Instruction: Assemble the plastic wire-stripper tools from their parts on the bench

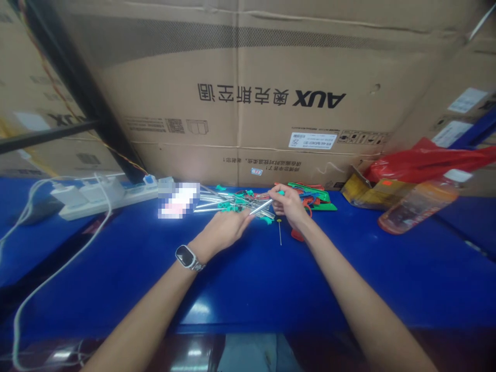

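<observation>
My left hand [228, 228], with a watch on its wrist, is closed round the lower end of a thin silver tube [262, 207]. My right hand [290, 206] pinches at the tube's upper end, where a small green piece [281, 192] shows by the fingertips. Its fingers partly hide that end. Just behind both hands lies a pile of silver tubes [211, 198] mixed with small green plastic pieces [227, 205]. A thin metal rod with a yellow head [280, 233] lies on the blue table below my right hand.
At the left are a white power strip [112, 199] and a looping white cable [50, 281]. Green and red tools [321, 199] lie right of the pile. Farther right are a bottle [420, 204], an open carton [362, 191] and a red bag [422, 160]. A large cardboard box [174, 62] stands behind.
</observation>
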Demonstrator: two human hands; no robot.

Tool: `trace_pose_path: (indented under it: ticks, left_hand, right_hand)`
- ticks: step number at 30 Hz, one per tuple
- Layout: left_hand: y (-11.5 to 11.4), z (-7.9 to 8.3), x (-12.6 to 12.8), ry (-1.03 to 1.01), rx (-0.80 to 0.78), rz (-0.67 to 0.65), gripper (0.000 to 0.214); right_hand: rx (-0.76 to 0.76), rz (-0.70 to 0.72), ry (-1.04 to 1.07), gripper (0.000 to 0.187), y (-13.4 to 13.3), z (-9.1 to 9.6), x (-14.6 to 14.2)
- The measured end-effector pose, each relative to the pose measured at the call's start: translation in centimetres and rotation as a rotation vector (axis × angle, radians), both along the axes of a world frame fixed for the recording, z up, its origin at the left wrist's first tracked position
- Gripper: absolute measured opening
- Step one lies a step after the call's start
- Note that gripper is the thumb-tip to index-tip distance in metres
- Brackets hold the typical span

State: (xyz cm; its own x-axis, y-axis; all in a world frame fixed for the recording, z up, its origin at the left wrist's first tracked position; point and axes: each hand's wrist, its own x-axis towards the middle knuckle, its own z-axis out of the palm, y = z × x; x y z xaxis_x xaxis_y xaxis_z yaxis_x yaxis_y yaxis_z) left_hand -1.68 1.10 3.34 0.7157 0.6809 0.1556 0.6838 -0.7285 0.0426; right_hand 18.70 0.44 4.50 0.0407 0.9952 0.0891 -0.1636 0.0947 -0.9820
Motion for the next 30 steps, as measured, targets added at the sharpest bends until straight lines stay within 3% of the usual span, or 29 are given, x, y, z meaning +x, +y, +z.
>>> trace_pose_path:
  ticks: [3, 7, 10, 14, 18, 23, 30]
  left_hand:
    - [0.1, 0.1, 0.0, 0.001, -0.008, 0.004, 0.045]
    - [0.0, 0.2, 0.1, 0.016, 0.004, 0.016, 0.045]
    - [-0.1, 0.4, 0.2, 0.026, 0.002, 0.026, 0.044]
    - [0.0, 0.5, 0.2, 0.006, -0.021, 0.041, 0.046]
    - [0.1, 0.6, 0.1, -0.027, -0.028, 0.021, 0.048]
    - [0.0, 0.6, 0.1, -0.007, -0.004, 0.027, 0.046]
    - [0.4, 0.0, 0.0, -0.012, 0.013, 0.032, 0.046]
  right_hand:
    - [0.002, -0.002, -0.030, 0.042, 0.1, 0.5, 0.1]
    - [-0.153, 0.065, -0.068, 0.038, 0.2, 1.4, 0.4]
    - [-0.211, -0.030, -0.103, 0.032, 0.4, 1.7, 0.0]
    - [-0.074, -0.155, -0.140, 0.034, 0.7, 1.3, -0.6]
    - [0.121, -0.104, -0.104, 0.036, 0.8, 1.2, -0.2]
    - [0.050, -0.003, -0.133, 0.034, 1.3, 1.6, 0.4]
    - [-0.047, -0.177, -0.024, 0.035, 1.7, 1.1, -0.6]
